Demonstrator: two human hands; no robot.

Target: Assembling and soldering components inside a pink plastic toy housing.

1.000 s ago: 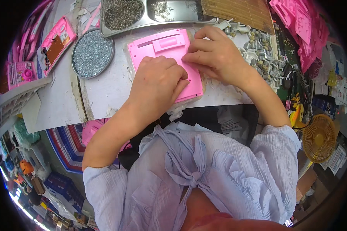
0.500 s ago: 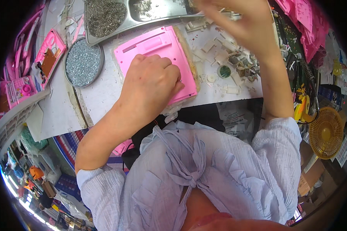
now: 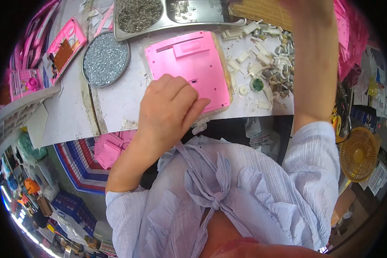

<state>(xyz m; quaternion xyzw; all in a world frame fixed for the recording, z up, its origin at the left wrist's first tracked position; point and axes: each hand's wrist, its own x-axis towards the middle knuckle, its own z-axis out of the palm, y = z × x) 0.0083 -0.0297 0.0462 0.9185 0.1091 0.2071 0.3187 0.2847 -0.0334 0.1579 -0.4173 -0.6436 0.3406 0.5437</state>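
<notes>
A pink plastic housing panel point(image 3: 193, 64) lies flat on a padded, film-wrapped base point(image 3: 228, 77) at the table's near edge. My left hand point(image 3: 170, 107) is over its lower left corner, fingers curled and thumb against them; anything inside them is hidden. My right arm reaches far forward on the right. Its hand point(image 3: 307, 5) is dark and mostly cut off by the top edge, so its fingers do not show. Close beyond the panel stands a metal tray point(image 3: 241, 22) with small metal parts in its compartments. A round dish point(image 3: 128, 60) of silvery screws sits left of the panel.
Loose white plastic parts point(image 3: 262, 58) and small metal pieces are scattered right of the panel. A pink half-shell point(image 3: 75, 38) leans at the left. Pink parts point(image 3: 108, 150) lie in a striped basket point(image 3: 79, 167) below the table. A yellow fan point(image 3: 359, 154) stands at the right.
My right hand has moved from above the loose parts farther forward, mostly out of the picture. My left hand has drawn back slightly toward the panel's near edge. The whole view has shifted a little.
</notes>
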